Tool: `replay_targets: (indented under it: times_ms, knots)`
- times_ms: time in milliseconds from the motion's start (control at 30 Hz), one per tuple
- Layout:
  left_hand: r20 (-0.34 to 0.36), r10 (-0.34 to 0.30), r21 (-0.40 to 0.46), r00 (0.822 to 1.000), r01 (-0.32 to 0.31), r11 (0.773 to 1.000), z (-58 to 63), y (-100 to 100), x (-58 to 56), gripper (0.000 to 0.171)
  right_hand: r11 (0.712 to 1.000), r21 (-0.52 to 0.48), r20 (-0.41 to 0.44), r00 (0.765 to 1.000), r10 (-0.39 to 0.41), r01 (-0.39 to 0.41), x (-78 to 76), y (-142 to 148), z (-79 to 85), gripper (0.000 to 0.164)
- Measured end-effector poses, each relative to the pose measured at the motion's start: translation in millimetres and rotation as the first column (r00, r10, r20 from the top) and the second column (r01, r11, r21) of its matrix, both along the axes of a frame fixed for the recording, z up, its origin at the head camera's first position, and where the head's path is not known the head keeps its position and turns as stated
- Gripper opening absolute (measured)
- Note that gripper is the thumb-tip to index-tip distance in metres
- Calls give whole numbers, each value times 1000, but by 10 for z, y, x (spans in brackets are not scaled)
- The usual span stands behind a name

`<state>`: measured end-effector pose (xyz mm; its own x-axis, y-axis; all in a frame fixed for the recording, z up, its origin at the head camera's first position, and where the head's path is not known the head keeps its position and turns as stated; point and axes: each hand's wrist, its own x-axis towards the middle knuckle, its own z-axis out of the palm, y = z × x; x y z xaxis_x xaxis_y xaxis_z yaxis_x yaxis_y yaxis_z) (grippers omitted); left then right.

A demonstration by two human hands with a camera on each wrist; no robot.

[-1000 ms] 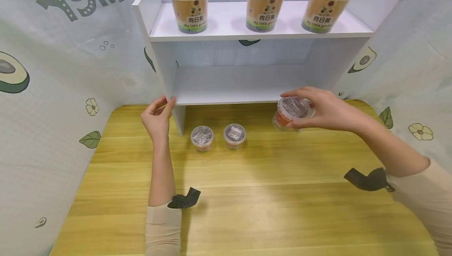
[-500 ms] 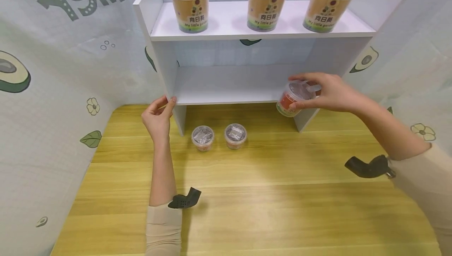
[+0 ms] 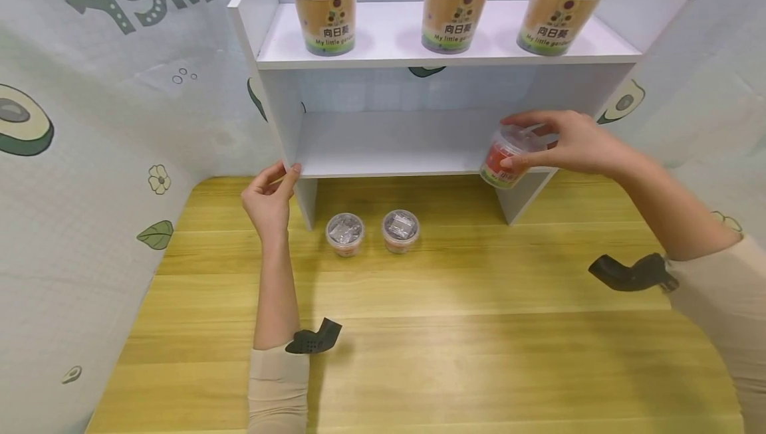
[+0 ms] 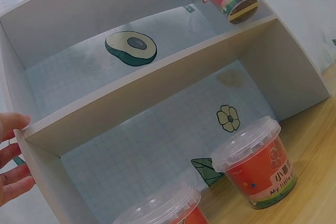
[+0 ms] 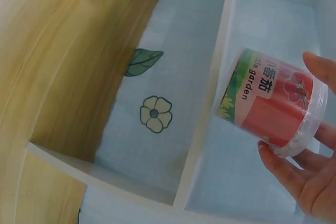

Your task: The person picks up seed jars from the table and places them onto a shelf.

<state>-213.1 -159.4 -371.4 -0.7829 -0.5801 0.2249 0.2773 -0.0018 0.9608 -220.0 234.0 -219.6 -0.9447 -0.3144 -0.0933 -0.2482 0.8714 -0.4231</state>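
My right hand (image 3: 568, 141) grips a clear plastic cup with a red label (image 3: 505, 161) near its lid, at the right end of the middle shelf (image 3: 395, 145). In the right wrist view that cup (image 5: 268, 98) shows a tomato picture and lies across the shelf's front edge. My left hand (image 3: 269, 198) pinches the left side panel of the white shelf unit (image 3: 278, 108) at middle-shelf height. Below, two more red-label cups (image 3: 345, 234) (image 3: 400, 230) stand on the table; the left wrist view shows one of these cups (image 4: 257, 166) upright with its lid on.
Three orange-label cups (image 3: 326, 8) (image 3: 457, 8) (image 3: 559, 12) stand spaced out along the top shelf (image 3: 383, 35). The wooden table (image 3: 431, 341) spreads in front of the unit. A patterned cloth (image 3: 90, 221) hangs behind and at the sides.
My right hand has raised the red-label cup from below the middle shelf to its front edge, moving up and slightly right. My left hand stays at the side panel.
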Motion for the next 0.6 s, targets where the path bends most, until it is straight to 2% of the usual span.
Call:
replay_targets:
  times_ms: [433,600]
  knots:
    - [-12,-1,-6,1000,1,1000,-1,3,8,31,999,6,-41,998,-51,51,-245,102,4,74]
    - [-6,-9,3,1000,9,1000,4,5,10,31,998,31,-69,997,-43,46,-290,101,-23,74]
